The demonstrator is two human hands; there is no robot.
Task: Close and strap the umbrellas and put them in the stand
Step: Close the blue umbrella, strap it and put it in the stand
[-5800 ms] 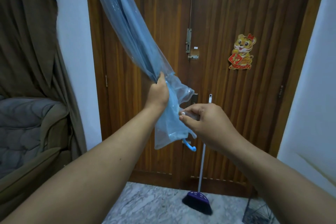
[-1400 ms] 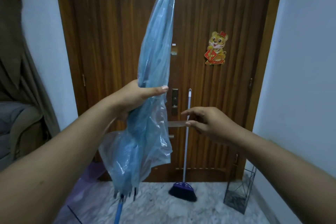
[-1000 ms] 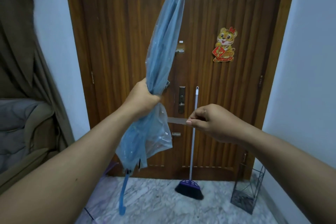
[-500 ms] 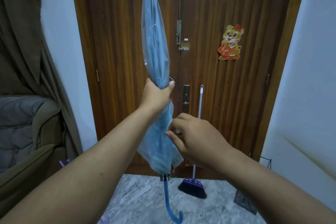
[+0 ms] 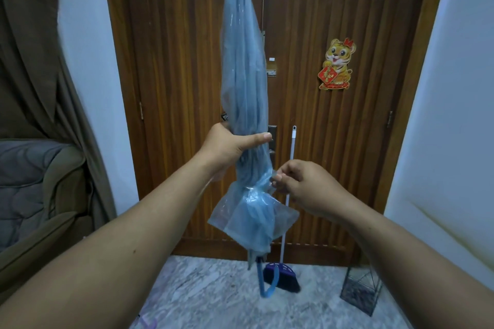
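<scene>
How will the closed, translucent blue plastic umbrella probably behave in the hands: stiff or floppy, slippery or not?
The translucent blue plastic umbrella probably stays stiff along its length, since it stands upright in the left hand. Its canopy skirt flares loosely below the strap that the right hand pinches, so that part seems floppy. The glossy film may be slippery.

A home's entryway — a panelled wooden door [image 5: 307,104] with a tiger sticker [image 5: 337,64] on it. A broom [image 5: 287,211] leans against it on marble floor [image 5: 219,296] — a cushioned armchair [image 5: 34,184] sits left.
</scene>
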